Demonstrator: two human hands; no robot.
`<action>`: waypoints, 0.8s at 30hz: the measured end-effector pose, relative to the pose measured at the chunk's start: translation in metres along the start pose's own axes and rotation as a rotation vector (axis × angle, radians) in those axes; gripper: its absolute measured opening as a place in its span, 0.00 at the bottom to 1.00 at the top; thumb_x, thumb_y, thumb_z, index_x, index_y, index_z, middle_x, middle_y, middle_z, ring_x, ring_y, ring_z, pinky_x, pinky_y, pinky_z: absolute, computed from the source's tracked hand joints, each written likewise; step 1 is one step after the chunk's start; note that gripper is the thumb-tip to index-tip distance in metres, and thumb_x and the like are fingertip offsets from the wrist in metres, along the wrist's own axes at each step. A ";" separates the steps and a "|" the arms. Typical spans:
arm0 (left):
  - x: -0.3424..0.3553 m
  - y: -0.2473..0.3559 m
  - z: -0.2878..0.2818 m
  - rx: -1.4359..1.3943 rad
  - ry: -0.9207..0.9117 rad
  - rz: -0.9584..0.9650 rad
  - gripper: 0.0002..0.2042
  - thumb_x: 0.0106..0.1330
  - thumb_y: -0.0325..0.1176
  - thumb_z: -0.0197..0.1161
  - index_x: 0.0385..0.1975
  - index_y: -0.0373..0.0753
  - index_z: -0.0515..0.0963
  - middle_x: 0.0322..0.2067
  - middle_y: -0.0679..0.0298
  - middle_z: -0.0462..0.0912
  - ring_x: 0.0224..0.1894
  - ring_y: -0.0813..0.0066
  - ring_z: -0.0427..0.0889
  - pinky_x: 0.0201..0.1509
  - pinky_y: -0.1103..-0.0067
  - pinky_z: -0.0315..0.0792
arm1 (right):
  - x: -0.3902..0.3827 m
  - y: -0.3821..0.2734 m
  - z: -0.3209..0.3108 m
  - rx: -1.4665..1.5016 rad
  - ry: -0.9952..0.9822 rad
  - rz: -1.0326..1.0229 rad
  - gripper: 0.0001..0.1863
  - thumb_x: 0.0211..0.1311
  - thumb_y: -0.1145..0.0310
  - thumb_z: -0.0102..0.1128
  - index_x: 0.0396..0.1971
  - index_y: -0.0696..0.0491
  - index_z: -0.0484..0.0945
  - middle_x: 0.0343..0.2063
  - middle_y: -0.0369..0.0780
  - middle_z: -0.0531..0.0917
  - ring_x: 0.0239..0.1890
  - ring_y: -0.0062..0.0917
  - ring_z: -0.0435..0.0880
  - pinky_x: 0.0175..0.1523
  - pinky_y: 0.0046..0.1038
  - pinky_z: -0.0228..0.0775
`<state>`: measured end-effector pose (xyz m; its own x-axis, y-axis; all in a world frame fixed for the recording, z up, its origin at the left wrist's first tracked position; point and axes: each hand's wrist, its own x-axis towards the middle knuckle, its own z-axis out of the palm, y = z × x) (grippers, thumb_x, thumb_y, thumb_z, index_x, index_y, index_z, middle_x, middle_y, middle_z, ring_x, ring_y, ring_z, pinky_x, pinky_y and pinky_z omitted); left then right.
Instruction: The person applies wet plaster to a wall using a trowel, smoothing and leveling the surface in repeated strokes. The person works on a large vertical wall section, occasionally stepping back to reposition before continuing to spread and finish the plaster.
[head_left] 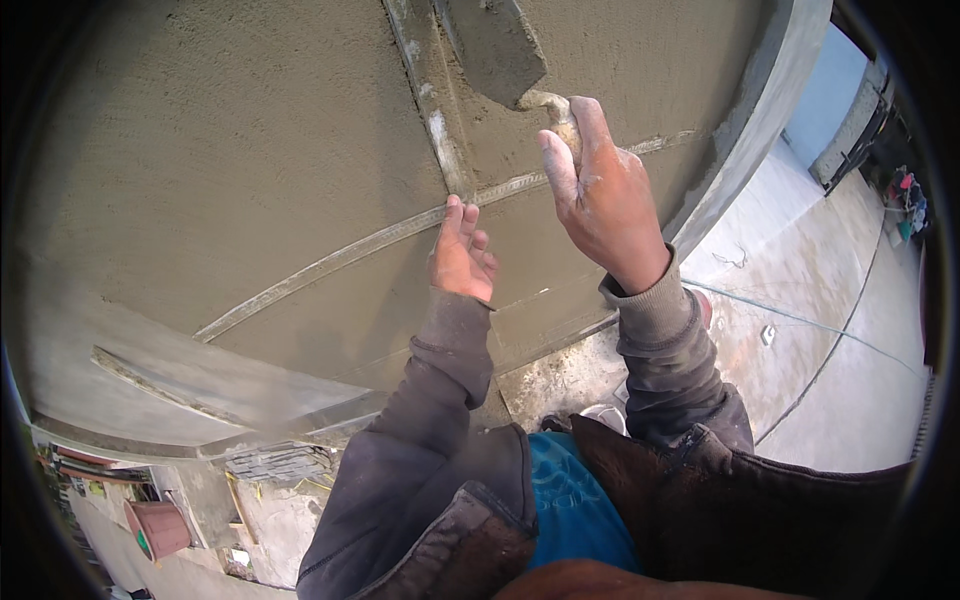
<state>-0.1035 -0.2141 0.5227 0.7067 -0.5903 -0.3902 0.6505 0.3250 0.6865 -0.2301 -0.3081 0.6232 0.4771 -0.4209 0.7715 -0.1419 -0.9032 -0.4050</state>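
Fresh grey mortar coats the wall (250, 180) in front of me. My right hand (610, 195) is closed round the handle of a trowel (495, 55), its mortar-smeared blade pointing up against the wall. A narrow, mortar-caked strip (430, 105) stands nearly upright on the wall just left of the blade. At its lower end is my left hand (463, 255), fingers curled and fingertips against the strip. A second thin strip (330, 262) crosses the wall just below, running from lower left to upper right and passing behind my left fingertips.
A pale wall edge (750, 130) borders the mortar on the right, with a concrete floor (800, 300) beyond. Another strip (165, 385) lies along the lower left ledge. Below left stands a reddish bucket (158, 528). Something white and round (605, 418) is near my feet.
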 end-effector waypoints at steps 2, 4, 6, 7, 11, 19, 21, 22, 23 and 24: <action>0.002 -0.001 0.000 -0.004 -0.007 -0.006 0.17 0.64 0.52 0.68 0.48 0.54 0.77 0.42 0.84 0.76 0.35 0.88 0.67 0.33 0.84 0.61 | -0.009 0.002 0.003 -0.050 -0.011 0.012 0.14 0.70 0.64 0.55 0.46 0.57 0.66 0.18 0.48 0.78 0.20 0.44 0.81 0.22 0.41 0.68; 0.003 -0.001 0.002 -0.003 -0.003 -0.022 0.17 0.65 0.51 0.68 0.49 0.54 0.77 0.42 0.85 0.76 0.35 0.88 0.67 0.32 0.85 0.61 | -0.027 0.009 0.008 -0.118 -0.018 0.006 0.14 0.70 0.64 0.55 0.46 0.57 0.67 0.18 0.48 0.78 0.20 0.45 0.81 0.23 0.41 0.69; 0.006 -0.001 0.004 0.001 -0.005 -0.020 0.17 0.65 0.51 0.68 0.49 0.54 0.76 0.42 0.84 0.76 0.34 0.88 0.68 0.32 0.85 0.62 | -0.028 0.009 0.008 -0.085 -0.041 0.023 0.14 0.70 0.64 0.56 0.46 0.56 0.67 0.19 0.48 0.79 0.21 0.45 0.81 0.23 0.42 0.69; 0.006 0.000 0.003 0.004 0.004 -0.016 0.17 0.65 0.51 0.68 0.49 0.54 0.76 0.42 0.84 0.75 0.34 0.88 0.68 0.32 0.85 0.62 | -0.029 0.008 0.008 -0.059 -0.058 0.032 0.14 0.69 0.64 0.56 0.46 0.56 0.67 0.19 0.48 0.79 0.21 0.45 0.82 0.23 0.42 0.70; 0.010 -0.003 0.002 0.022 0.020 0.008 0.19 0.64 0.51 0.69 0.49 0.54 0.76 0.42 0.83 0.74 0.34 0.88 0.68 0.32 0.85 0.62 | -0.038 0.012 0.011 -0.084 -0.106 0.054 0.14 0.68 0.65 0.58 0.46 0.56 0.67 0.20 0.48 0.80 0.22 0.45 0.82 0.24 0.42 0.71; 0.010 -0.005 0.005 -0.008 0.054 0.097 0.20 0.63 0.51 0.70 0.50 0.53 0.76 0.42 0.82 0.75 0.35 0.87 0.67 0.33 0.84 0.63 | -0.068 0.023 0.022 -0.092 -0.173 0.095 0.15 0.69 0.62 0.57 0.45 0.55 0.67 0.20 0.47 0.80 0.24 0.45 0.83 0.25 0.42 0.72; 0.010 -0.006 0.008 0.005 0.069 0.099 0.21 0.61 0.51 0.71 0.51 0.52 0.77 0.42 0.81 0.75 0.37 0.85 0.67 0.35 0.82 0.63 | -0.095 0.030 0.031 -0.117 -0.222 0.152 0.15 0.69 0.61 0.56 0.45 0.55 0.66 0.20 0.48 0.80 0.24 0.45 0.83 0.26 0.42 0.72; 0.011 -0.007 0.007 0.000 0.076 0.101 0.21 0.61 0.51 0.71 0.51 0.52 0.77 0.42 0.80 0.75 0.37 0.84 0.67 0.36 0.81 0.63 | -0.102 0.030 0.033 -0.125 -0.251 0.174 0.15 0.69 0.61 0.56 0.45 0.55 0.66 0.20 0.48 0.80 0.24 0.46 0.83 0.26 0.42 0.73; 0.011 -0.008 0.005 -0.006 0.083 0.104 0.21 0.61 0.51 0.71 0.51 0.52 0.77 0.42 0.80 0.75 0.38 0.84 0.67 0.36 0.81 0.63 | -0.103 0.032 0.033 -0.121 -0.258 0.174 0.15 0.69 0.61 0.56 0.44 0.55 0.66 0.20 0.48 0.80 0.24 0.46 0.83 0.26 0.43 0.73; 0.012 -0.007 0.006 -0.005 0.093 0.115 0.21 0.62 0.51 0.71 0.50 0.52 0.77 0.42 0.80 0.75 0.38 0.84 0.67 0.36 0.80 0.63 | -0.101 0.032 0.031 -0.116 -0.264 0.174 0.15 0.69 0.61 0.56 0.44 0.54 0.66 0.21 0.48 0.80 0.24 0.46 0.83 0.26 0.43 0.73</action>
<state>-0.1014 -0.2279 0.5164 0.7989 -0.4783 -0.3647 0.5654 0.3903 0.7266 -0.2558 -0.2916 0.5176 0.6434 -0.5468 0.5357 -0.3316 -0.8298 -0.4488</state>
